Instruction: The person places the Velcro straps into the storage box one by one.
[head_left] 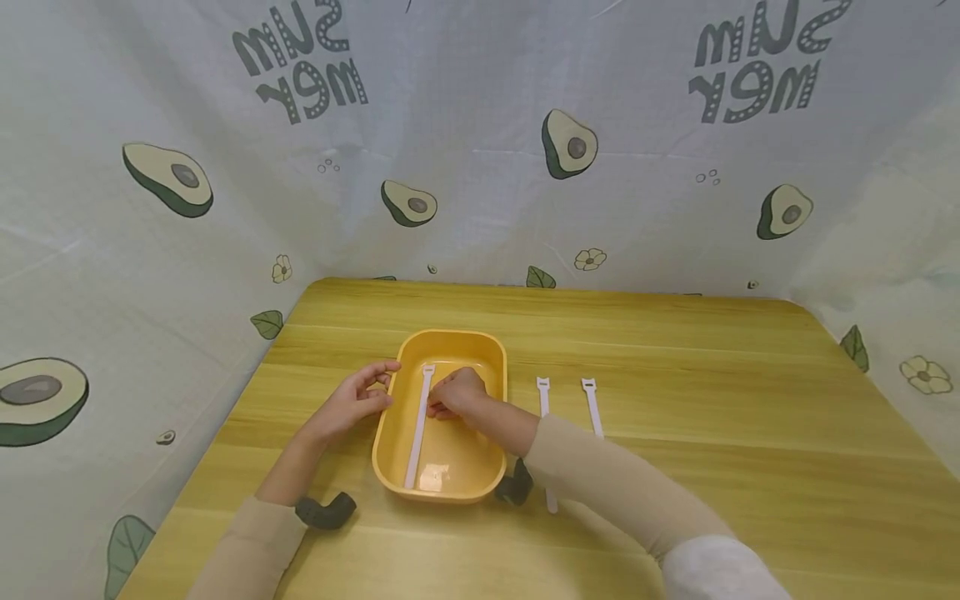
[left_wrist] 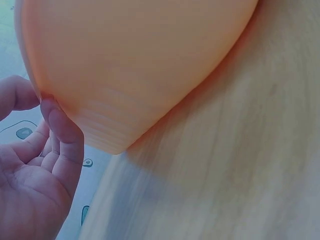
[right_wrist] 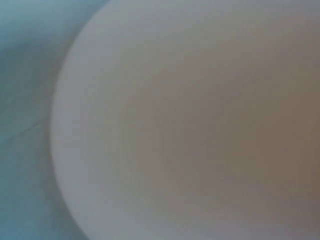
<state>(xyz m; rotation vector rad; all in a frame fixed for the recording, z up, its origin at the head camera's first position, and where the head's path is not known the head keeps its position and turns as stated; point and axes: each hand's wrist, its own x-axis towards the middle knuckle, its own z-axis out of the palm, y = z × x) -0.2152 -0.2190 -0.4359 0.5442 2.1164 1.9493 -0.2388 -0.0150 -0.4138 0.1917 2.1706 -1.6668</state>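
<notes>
My left hand (head_left: 354,402) is at the left side of a yellow tray (head_left: 440,497), fingers loosely bent; its fingertips touch the rim (left_wrist: 31,65) in the left wrist view. Inside the tray lies a pale pink strap (head_left: 417,433), like a hook-and-loop cable tie with a slotted head, running lengthwise near the left wall. My right hand (head_left: 459,392) reaches into the tray just right of this strap, its fingers bent downward. The back of that hand hides whether its fingertips pinch anything. The right wrist view is a blur of pale, rounded surface.
Two similar straps, one left (head_left: 543,396) and one right (head_left: 592,404), lie on the wooden table (head_left: 712,375) right of the tray, partly under the right sleeve (head_left: 622,479). Dark curved pieces show by the left forearm (head_left: 326,511) and right forearm (head_left: 515,483). A printed curtain (head_left: 480,100) hangs around.
</notes>
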